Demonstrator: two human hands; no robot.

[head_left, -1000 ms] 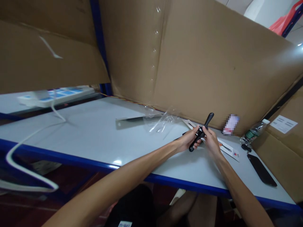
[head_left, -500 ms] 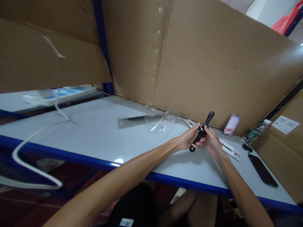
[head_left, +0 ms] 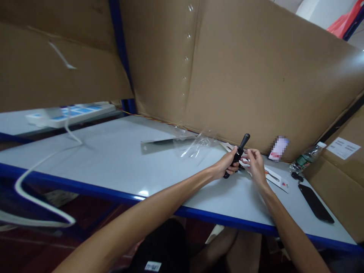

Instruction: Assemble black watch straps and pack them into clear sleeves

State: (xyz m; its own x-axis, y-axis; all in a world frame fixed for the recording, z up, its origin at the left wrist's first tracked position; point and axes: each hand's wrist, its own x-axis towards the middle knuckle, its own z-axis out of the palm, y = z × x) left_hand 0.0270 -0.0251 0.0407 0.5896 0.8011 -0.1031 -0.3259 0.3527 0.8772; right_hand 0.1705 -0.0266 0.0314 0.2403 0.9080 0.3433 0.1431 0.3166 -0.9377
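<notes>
A black two-handled tool [head_left: 243,141], with a wider middle part, is held slantwise above the table. My left hand [head_left: 227,163] is wrapped round its middle and lower part, the thumb along the side. Just right of the tool is my right hand [head_left: 255,163], thumb and fingertips drawn together in a pinch; whatever they may hold is too small to make out. Behind and under the hands lies a white printed card [head_left: 277,179] showing a long tool, partly hidden by my right hand. Clear plastic packaging [head_left: 196,146] rests left of my hands.
On the right stand a plastic bottle [head_left: 305,159] and a small black round object [head_left: 297,176], with a black phone [head_left: 315,203] nearer. A flat strip [head_left: 156,145] lies under the plastic. Cardboard [head_left: 241,76] walls the back. A power strip [head_left: 74,113] and white cable [head_left: 31,170] are at left.
My right hand has let go of the tool and moved slightly right, its fingertips pinched. My left hand still grips the tool, which has shifted a little left.
</notes>
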